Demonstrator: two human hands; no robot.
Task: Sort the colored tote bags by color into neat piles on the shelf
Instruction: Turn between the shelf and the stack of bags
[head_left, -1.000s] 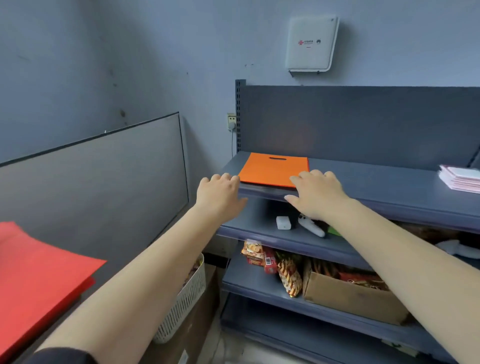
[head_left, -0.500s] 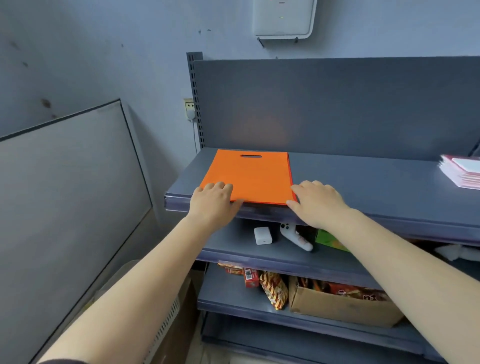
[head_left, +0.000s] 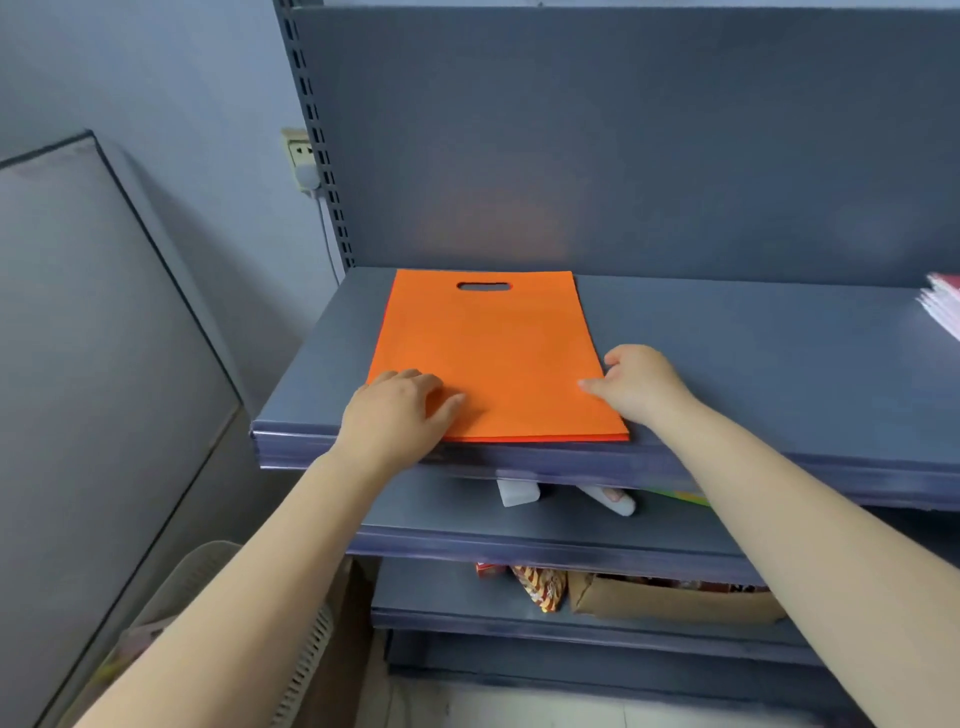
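Observation:
A flat pile of orange tote bags with a cut-out handle slot at the far end lies on the left part of the top grey shelf. My left hand rests on the pile's near left corner, fingers loosely bent on the fabric. Against the pile's right edge sits my right hand, thumb on top of the bags and fingers curled at the side. A pink and white pile of bags shows at the shelf's far right, cut off by the frame.
The shelf's grey back panel rises behind the bags. Lower shelves hold a white box, a white controller, snack packets and a cardboard box. A grey board leans at left above a white basket.
The view has moved closer to the shelf and up. Both hands have slid from the shelf's front edge onto the orange pile, the left on its near corner, the right against its right edge.

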